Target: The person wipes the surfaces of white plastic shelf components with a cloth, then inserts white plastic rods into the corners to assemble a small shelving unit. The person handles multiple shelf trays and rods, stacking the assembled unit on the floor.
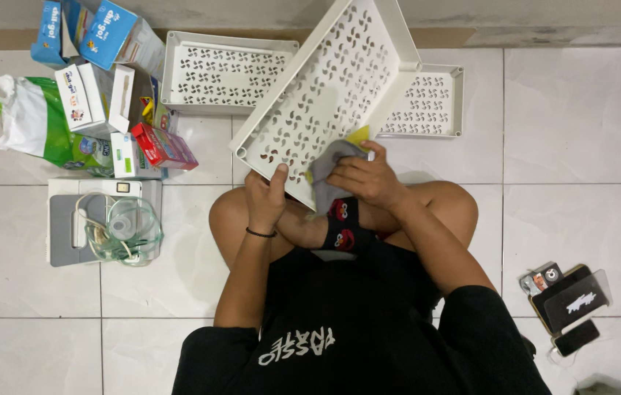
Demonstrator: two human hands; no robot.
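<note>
I sit cross-legged on a white tiled floor. My left hand (265,196) grips the near edge of a white perforated plastic tray (325,88), which is tilted up in front of me. My right hand (364,175) presses a grey and yellow cloth (329,162) against the tray's lower part. Both hands are close together at the tray's near edge.
Two more white perforated trays (223,72) (427,102) lie flat by the wall. At left are several small boxes (117,95), a green and white bag (36,124) and a grey device with clear tubing (102,223). At right lie phones and small items (566,303).
</note>
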